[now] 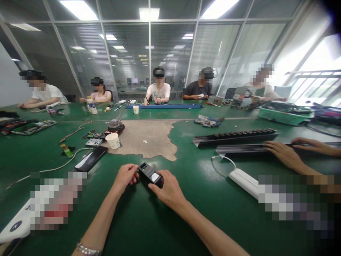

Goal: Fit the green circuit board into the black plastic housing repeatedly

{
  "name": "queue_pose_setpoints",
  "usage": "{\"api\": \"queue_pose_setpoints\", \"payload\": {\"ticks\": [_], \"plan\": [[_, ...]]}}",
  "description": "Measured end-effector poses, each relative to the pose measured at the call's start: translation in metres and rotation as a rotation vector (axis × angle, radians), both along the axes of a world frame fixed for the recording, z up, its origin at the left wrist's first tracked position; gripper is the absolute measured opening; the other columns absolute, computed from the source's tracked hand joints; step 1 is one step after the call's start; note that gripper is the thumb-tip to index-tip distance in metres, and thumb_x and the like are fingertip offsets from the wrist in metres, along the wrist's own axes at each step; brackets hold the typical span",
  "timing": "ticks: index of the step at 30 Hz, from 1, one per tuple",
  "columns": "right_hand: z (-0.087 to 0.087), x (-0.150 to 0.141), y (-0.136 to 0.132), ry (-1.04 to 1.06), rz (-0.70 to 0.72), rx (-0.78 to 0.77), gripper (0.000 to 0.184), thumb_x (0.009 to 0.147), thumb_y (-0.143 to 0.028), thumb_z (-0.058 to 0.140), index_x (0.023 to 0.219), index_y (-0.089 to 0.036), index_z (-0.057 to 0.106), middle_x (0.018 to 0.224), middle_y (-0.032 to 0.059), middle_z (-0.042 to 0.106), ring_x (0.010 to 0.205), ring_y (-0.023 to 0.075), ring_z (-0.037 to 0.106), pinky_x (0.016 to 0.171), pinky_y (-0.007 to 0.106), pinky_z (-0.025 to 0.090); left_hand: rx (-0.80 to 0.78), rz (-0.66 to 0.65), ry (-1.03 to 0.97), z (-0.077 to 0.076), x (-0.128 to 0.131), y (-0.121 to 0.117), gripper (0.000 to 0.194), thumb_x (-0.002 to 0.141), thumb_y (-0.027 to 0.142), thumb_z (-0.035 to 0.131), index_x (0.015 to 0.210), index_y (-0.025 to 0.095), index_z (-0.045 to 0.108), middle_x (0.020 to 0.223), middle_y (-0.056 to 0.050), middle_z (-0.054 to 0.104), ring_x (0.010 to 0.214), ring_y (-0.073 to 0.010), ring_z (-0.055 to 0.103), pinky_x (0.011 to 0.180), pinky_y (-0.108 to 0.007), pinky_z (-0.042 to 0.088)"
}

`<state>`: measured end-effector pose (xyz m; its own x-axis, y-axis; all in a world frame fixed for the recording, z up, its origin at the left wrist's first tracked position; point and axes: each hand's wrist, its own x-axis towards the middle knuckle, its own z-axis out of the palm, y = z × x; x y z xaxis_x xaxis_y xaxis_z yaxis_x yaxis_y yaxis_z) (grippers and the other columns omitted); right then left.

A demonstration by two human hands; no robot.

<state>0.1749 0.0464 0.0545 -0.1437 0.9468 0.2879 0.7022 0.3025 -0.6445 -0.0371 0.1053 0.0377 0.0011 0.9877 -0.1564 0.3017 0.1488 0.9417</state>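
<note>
black electronic module (150, 175): lower middle of frame, between both hands | left hand (125, 176): curled, gripping module's left end | right hand (167, 190): closed on module's right side | green workbench (149, 227) beneath | white power strip (243, 182) just right | paper cup (113, 140) upper left of hands | co-worker's hand (283, 153) on black metal rail (239, 149), far right

Underside of the black handheld device (149, 173) hidden beneath the fingertips (153, 187) of the right hand (167, 190); print on its pale panel (155, 177), just beyond those fingers, too small to read. Well right of the fingers, a co-worker's forearm (319, 149) cut off by the picture's edge. Contents unreadable under a pixelated patch (54, 201) left of the fingers and another (295, 202) right of them.
</note>
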Motion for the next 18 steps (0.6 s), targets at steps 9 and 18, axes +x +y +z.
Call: {"api": "queue_pose_setpoints", "payload": {"ticks": [9,18], "plan": [[0.007,0.002,-0.002,0.147,0.059,0.099,0.023,0.078,-0.029,0.07,0.097,-0.019,0.066,0.085,0.0031,0.061,0.075,0.0172,0.055,0.068,0.029,0.045,-0.011,0.002,-0.041,-0.003,-0.001,0.003,0.042,0.08,0.055,0.056,0.08,0.014,0.063,0.061,-0.002,0.064,0.039,-0.0083,0.051,0.034,-0.016,0.03],[0.017,0.03,0.019,0.283,-0.12,0.214,0.032,0.081,-0.03,0.066,0.111,-0.019,0.063,0.093,0.0042,0.063,0.075,0.017,0.058,0.065,0.029,0.048,-0.042,-0.031,-0.038,-0.001,0.001,0.0,0.049,0.079,0.061,0.057,0.088,0.013,0.064,0.065,-0.004,0.067,0.04,-0.0086,0.052,0.035,-0.016,0.032]]}}
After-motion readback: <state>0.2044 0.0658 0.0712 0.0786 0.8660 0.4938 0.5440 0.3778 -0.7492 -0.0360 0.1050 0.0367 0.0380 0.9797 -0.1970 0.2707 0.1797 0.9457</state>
